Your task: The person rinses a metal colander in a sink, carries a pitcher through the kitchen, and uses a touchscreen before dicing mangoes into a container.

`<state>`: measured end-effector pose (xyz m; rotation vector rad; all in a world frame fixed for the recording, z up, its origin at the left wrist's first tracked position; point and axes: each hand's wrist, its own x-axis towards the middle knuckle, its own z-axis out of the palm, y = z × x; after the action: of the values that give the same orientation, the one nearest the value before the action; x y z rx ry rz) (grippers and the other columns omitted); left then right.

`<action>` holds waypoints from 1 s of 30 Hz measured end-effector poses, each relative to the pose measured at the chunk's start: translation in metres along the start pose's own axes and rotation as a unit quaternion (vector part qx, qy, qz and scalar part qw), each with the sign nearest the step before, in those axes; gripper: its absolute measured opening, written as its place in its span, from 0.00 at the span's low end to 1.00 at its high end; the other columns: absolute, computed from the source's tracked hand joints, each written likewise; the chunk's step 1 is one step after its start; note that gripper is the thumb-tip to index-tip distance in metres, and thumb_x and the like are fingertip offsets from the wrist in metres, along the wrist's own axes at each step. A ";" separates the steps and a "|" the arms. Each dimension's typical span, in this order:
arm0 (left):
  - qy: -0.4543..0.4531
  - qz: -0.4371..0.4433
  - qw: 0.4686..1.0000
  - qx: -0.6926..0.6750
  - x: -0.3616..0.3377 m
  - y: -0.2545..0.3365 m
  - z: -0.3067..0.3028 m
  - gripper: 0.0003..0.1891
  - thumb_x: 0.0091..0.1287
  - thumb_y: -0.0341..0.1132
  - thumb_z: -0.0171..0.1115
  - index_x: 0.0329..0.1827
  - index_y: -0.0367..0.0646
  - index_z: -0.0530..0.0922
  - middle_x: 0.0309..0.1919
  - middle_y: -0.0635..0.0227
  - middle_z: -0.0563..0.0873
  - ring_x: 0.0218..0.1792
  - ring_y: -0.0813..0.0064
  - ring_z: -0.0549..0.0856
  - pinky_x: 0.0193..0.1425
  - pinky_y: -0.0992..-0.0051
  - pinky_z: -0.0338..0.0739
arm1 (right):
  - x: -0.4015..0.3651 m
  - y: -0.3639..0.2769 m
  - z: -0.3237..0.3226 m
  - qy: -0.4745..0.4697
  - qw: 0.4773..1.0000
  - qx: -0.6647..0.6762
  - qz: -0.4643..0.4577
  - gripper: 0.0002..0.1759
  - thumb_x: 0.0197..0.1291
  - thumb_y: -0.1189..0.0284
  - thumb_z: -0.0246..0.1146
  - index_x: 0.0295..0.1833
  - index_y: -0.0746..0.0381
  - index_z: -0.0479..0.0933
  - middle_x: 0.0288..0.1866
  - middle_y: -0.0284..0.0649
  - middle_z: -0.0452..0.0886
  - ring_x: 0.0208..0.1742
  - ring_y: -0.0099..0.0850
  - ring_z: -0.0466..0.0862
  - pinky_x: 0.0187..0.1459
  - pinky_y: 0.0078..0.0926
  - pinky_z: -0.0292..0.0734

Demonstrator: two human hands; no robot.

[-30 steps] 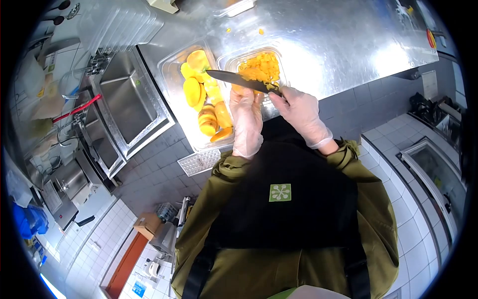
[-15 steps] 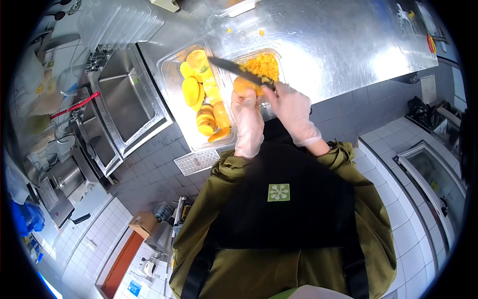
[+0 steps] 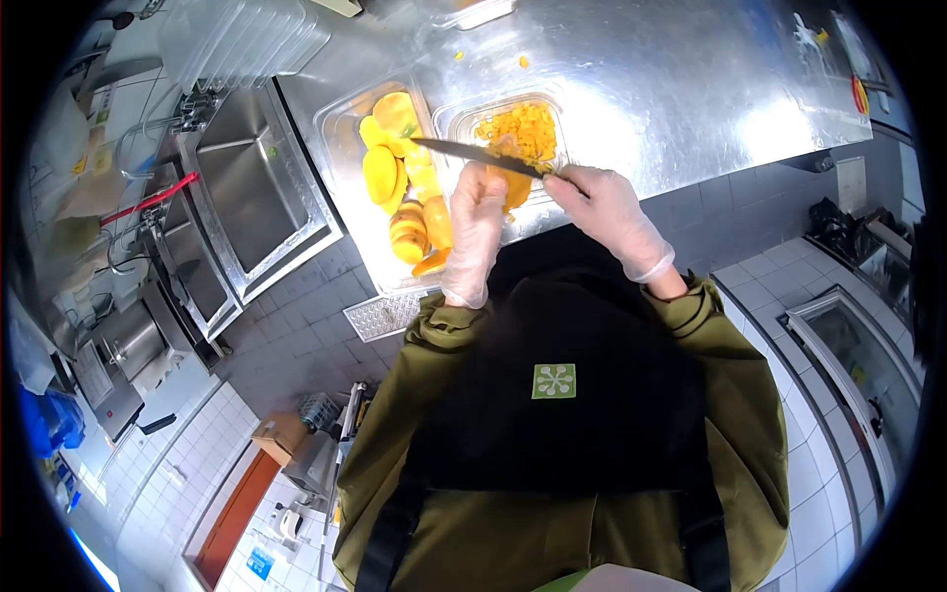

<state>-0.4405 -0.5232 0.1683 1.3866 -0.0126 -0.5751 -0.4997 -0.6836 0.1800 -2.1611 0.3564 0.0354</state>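
Note:
A dark-bladed knife [image 3: 462,151] is gripped by its handle in my right hand [image 3: 607,209], in a clear glove. Its blade points left and crosses over a mango piece [image 3: 516,191]. My left hand [image 3: 475,219], gloved too, has its fingers closed on that piece; part of the fruit is hidden by the blade and fingers. Just beyond the hands, a clear container [image 3: 456,116] holds small diced mango [image 3: 528,126]. To the left, a longer clear tray [image 3: 335,123] holds several mango halves and peeled pieces [image 3: 381,176].
The steel counter [image 3: 651,89] carries a few loose mango bits [image 3: 524,61]. At the far left are a steel sink [image 3: 252,187] and stacked clear containers [image 3: 237,39]. Another container [image 3: 483,13] is at the far edge. The counter's near edge runs in front of my apron.
My right hand has moved right and slightly down, and the knife blade now lies flatter. My left hand has shifted a little left, with the mango piece still in it.

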 end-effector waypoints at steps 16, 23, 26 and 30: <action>0.073 -0.048 0.994 -0.064 0.007 -0.015 0.000 0.03 0.69 0.29 0.52 0.36 0.43 0.72 0.32 0.78 0.77 0.32 0.90 0.71 0.36 0.87 0.67 | -0.003 -0.009 0.021 0.077 0.988 -0.137 -0.007 0.18 0.58 0.57 0.61 0.27 0.61 0.75 0.21 0.44 0.78 0.23 0.44 0.80 0.24 0.36 0.73; 0.071 -0.084 0.992 -0.062 0.000 -0.012 0.002 0.08 0.69 0.31 0.52 0.30 0.45 0.69 0.25 0.81 0.72 0.27 0.92 0.66 0.30 0.88 0.62 | 0.003 0.005 0.020 0.082 0.987 -0.137 0.030 0.13 0.57 0.58 0.61 0.30 0.57 0.78 0.21 0.41 0.79 0.22 0.41 0.80 0.24 0.35 0.74; 0.073 -0.073 0.993 -0.062 -0.001 -0.008 0.000 0.06 0.70 0.32 0.53 0.32 0.45 0.70 0.27 0.80 0.72 0.29 0.91 0.67 0.34 0.86 0.64 | -0.005 -0.001 0.019 0.064 0.989 -0.133 -0.024 0.16 0.58 0.59 0.61 0.27 0.59 0.75 0.19 0.42 0.78 0.22 0.42 0.79 0.24 0.36 0.73; 0.133 0.016 0.988 0.074 0.006 0.006 -0.031 0.07 0.69 0.36 0.56 0.37 0.43 0.72 0.31 0.79 0.72 0.34 0.85 0.70 0.39 0.83 0.67 | 0.001 0.002 0.012 0.080 0.982 -0.163 0.042 0.16 0.58 0.58 0.61 0.26 0.60 0.75 0.19 0.42 0.77 0.23 0.43 0.79 0.25 0.36 0.73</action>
<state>-0.4231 -0.4968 0.1657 1.5963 0.1392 -0.3631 -0.4979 -0.6746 0.1715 -2.4800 0.5683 -0.0354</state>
